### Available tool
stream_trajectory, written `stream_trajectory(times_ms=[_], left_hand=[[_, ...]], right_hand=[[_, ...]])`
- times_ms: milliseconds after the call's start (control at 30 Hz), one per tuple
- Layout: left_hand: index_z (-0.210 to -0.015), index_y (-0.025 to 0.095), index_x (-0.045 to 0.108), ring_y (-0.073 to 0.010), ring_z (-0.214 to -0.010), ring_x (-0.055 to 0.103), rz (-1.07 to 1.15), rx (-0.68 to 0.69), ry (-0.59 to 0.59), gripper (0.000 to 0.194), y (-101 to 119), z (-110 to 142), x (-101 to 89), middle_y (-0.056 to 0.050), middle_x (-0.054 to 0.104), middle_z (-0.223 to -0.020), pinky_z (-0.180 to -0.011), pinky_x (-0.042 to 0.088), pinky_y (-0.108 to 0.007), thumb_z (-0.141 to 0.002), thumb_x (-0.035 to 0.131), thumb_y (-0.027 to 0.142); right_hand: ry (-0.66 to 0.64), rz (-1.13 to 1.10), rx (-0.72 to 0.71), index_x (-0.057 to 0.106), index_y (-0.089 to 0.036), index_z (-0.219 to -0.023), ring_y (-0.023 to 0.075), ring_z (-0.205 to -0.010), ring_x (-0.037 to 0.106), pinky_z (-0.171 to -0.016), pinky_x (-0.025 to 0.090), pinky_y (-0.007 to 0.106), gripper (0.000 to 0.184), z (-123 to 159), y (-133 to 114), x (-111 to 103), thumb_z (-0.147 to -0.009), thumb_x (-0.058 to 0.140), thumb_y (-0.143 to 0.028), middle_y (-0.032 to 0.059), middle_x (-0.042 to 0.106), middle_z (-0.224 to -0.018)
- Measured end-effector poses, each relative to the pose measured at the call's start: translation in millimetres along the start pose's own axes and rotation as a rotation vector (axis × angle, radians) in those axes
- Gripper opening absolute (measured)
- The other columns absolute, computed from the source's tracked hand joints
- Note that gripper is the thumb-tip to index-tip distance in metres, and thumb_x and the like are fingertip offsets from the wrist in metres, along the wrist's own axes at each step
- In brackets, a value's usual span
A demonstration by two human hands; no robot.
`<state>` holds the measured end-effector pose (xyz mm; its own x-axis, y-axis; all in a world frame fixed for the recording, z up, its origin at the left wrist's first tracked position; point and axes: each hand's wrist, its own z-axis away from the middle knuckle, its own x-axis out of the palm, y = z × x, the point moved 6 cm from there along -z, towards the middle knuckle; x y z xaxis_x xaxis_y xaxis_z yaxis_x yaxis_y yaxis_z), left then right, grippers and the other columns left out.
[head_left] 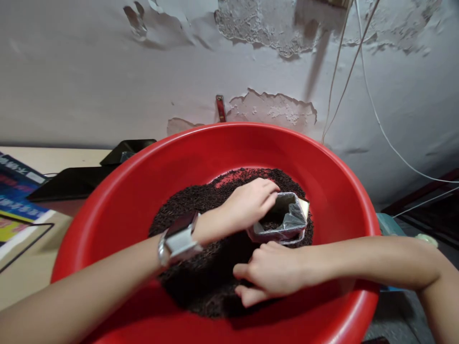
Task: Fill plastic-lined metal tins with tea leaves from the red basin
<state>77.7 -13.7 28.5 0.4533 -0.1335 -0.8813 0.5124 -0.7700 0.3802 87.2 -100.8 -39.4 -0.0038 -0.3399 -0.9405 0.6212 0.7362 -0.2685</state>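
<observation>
A small box (pixel 283 235) lined with clear plastic stands on loose dark shreds (pixel 190 200), which look like dried tea leaves, inside a large red basin (pixel 118 217). Some of the same dark shreds show within the box. My left hand (pixel 251 203), with a watch on its wrist, grips the box's left rim; its fingertips are partly hidden. Just in front of the box, my right hand (pixel 278 267) hovers low over the shreds, palm down. Its thumb and index finger are apart and bent, while the other fingers are mostly hidden beneath the hand.
Left of the basin, a pale table (pixel 68 160) bears black boxes or bags (pixel 79 184) and a colourful printed sheet (pixel 17 191). Behind rises a white wall (pixel 89 71) with peeling paint. Thin cables (pixel 371 102) hang at the right.
</observation>
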Motion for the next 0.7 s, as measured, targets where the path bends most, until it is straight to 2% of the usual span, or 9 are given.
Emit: stream_trajectory(times_ms=[67,167,233,300,400,467,533,633,700], left_hand=[[-0.096,0.016,0.063,-0.0202,-0.092,0.059,0.170,-0.130,-0.061,0.033,-31,-8,13.6,-0.006,0.066,-0.100,-0.085,0.045,-0.033,-0.090,0.034,0.032],[-0.091,0.015,0.065,-0.0190,-0.088,0.060,0.522,-0.164,-0.180,0.035,-59,-12,46.5,-0.003,0.068,-0.093,-0.081,0.046,-0.029,-0.086,0.037,0.037],[-0.087,0.013,0.066,-0.0205,-0.092,0.059,0.675,-0.149,-0.171,0.030,-69,-14,61.7,-0.003,0.068,-0.093,-0.085,0.044,-0.029,-0.079,0.045,0.034],[-0.086,0.012,0.067,-0.0226,-0.096,0.057,0.786,-0.184,-0.127,0.029,-77,-14,70.3,-0.004,0.069,-0.096,-0.090,0.042,-0.031,-0.073,0.050,0.031],[-0.089,0.013,0.068,-0.0242,-0.101,0.057,0.920,-0.268,-0.054,0.033,-83,-12,73.4,-0.005,0.069,-0.101,-0.095,0.039,-0.036,-0.069,0.053,0.034],[-0.086,0.013,0.069,-0.0247,-0.100,0.058,0.941,-0.300,-0.027,0.034,-82,-11,71.9,-0.007,0.070,-0.100,-0.095,0.039,-0.037,-0.067,0.056,0.037],[-0.084,0.013,0.070,-0.0248,-0.098,0.058,0.927,-0.320,-0.019,0.034,-80,-10,70.6,-0.007,0.070,-0.098,-0.094,0.040,-0.037,-0.066,0.059,0.040],[-0.090,0.013,0.070,-0.0250,-0.098,0.059,0.947,-0.345,-0.027,0.042,-79,-9,70.7,-0.007,0.069,-0.101,-0.093,0.041,-0.037,-0.067,0.059,0.046],[-0.092,0.013,0.070,-0.0255,-0.099,0.059,0.970,-0.359,-0.034,0.045,-78,-8,71.1,-0.007,0.069,-0.103,-0.093,0.041,-0.037,-0.067,0.060,0.049]], right_hand=[[0.045,-0.012,-0.004,0.060,-0.018,-0.093,0.0139,-0.047,0.052,-0.046,0.032,0.024,0.036,5,1,-24,-0.089,0.037,-0.045,0.0020,0.060,-0.058],[0.241,0.063,0.136,0.057,-0.015,-0.093,0.0139,-0.056,0.055,-0.051,0.034,0.023,0.033,11,19,-60,-0.090,0.037,-0.041,0.0043,0.062,-0.067],[0.345,0.175,0.268,0.056,-0.014,-0.095,0.0169,-0.066,0.059,-0.057,0.038,0.025,0.031,14,36,-74,-0.090,0.037,-0.037,0.0083,0.065,-0.078],[0.340,0.275,0.399,0.056,-0.012,-0.100,0.0205,-0.071,0.061,-0.060,0.041,0.029,0.031,16,53,-76,-0.090,0.039,-0.036,0.0115,0.065,-0.085],[0.264,0.378,0.451,0.054,-0.010,-0.107,0.0248,-0.080,0.061,-0.065,0.044,0.034,0.036,15,63,-68,-0.089,0.041,-0.038,0.0160,0.063,-0.096],[0.294,0.432,0.348,0.055,-0.010,-0.104,0.0266,-0.091,0.058,-0.073,0.044,0.038,0.033,13,50,-63,-0.090,0.041,-0.035,0.0175,0.060,-0.101],[0.282,0.406,0.145,0.057,-0.011,-0.099,0.0251,-0.091,0.057,-0.076,0.044,0.038,0.029,10,26,-52,-0.090,0.041,-0.033,0.0143,0.060,-0.097],[0.034,0.253,-0.163,0.056,-0.013,-0.106,0.0219,-0.082,0.060,-0.068,0.047,0.034,0.035,8,-9,-15,-0.086,0.048,-0.041,0.0103,0.061,-0.092],[-0.194,0.197,-0.177,0.052,-0.015,-0.118,0.0250,-0.087,0.061,-0.063,0.049,0.034,0.049,7,-12,16,-0.081,0.054,-0.047,0.0139,0.060,-0.105]])
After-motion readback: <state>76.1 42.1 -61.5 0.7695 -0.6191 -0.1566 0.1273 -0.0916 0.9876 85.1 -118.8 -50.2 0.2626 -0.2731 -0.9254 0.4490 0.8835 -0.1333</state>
